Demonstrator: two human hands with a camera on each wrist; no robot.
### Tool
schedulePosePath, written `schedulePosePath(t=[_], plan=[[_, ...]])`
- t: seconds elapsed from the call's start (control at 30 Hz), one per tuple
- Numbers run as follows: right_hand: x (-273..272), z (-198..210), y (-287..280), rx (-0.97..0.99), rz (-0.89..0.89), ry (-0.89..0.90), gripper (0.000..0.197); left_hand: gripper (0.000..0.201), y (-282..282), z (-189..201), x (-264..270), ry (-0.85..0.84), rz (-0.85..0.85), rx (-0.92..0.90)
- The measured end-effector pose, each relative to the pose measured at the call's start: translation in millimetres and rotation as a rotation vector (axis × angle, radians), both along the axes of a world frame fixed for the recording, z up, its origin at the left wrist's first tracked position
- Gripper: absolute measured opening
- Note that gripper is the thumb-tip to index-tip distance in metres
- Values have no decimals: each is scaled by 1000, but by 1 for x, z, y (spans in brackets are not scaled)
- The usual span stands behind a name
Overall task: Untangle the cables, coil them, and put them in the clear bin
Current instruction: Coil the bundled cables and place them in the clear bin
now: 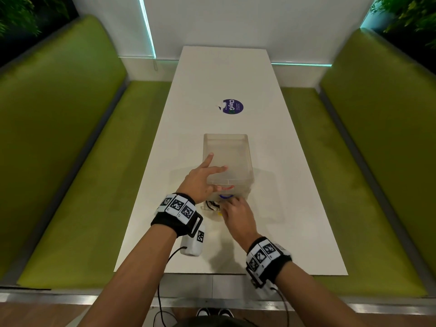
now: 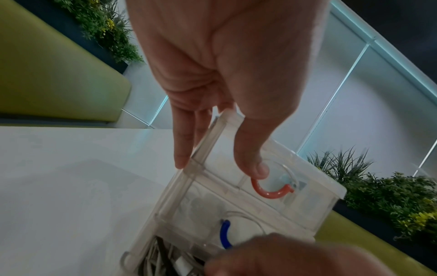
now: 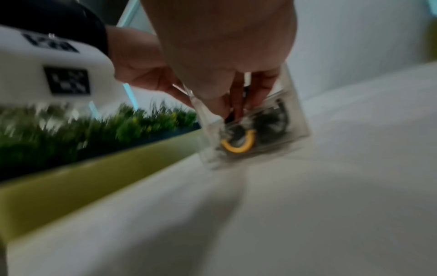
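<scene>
My forearms are bare — no sleeves. Each wrist carries a black strap fitted with a row of white tiles, each tile printed with a black square-pattern marker. A white camera housing hangs beneath my left hand's [image 1: 200,182] strap; it bears one more marker and a thin black cable that trails toward my body. My right hand's [image 1: 238,214] strap has the same tiles, a black buckle frame and its own black cable. Below — dark shoes with white toes.
</scene>
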State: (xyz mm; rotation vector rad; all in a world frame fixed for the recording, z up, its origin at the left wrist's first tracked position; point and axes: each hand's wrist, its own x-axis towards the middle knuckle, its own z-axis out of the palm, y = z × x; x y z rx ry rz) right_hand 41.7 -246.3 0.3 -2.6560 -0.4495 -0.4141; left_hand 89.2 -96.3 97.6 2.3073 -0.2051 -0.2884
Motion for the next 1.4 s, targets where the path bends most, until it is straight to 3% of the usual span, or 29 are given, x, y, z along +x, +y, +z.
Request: schedulePosePath(t=[0.2, 0.4, 0.53, 0.67, 0.77, 0.97, 1.13, 1.2, 1.27, 1.33, 1.4], plan=[[-2, -10, -24, -254, 215, -159, 26, 61, 1, -2, 1, -8, -3, 18], [1, -2, -7, -303, 246, -67, 33, 61, 0, -3, 2, -14, -4, 20], [-5, 7, -7, -319, 275, -53, 51, 61, 0, -4, 3, -11, 3, 8], [-6, 5, -2, -408, 265, -36, 24, 61, 1, -4, 3, -17, -7, 9], [0, 11, 3, -387, 256, -1, 15, 61, 1, -4, 3, -22, -18, 22], [10, 12, 5, -325, 236, 38, 27, 59, 0, 2, 3, -12, -18, 36], [6, 7, -4, -142, 201, 67, 42, 61, 2, -1, 5, -30, -36, 40], [-3, 3, -20, 26, 100, 168, 31, 67, 3, -6, 2, -71, -61, 40], [-9, 2, -41, 213, -79, 341, 23, 88, 4, -14, -4, -143, -42, -19], [-5, 4, -56, 462, -201, 479, 45, 120, 7, -28, -11, -126, 108, -163], [5, 13, -58, 711, -210, 621, 76, 141, 13, -51, -18, -21, 236, -242]])
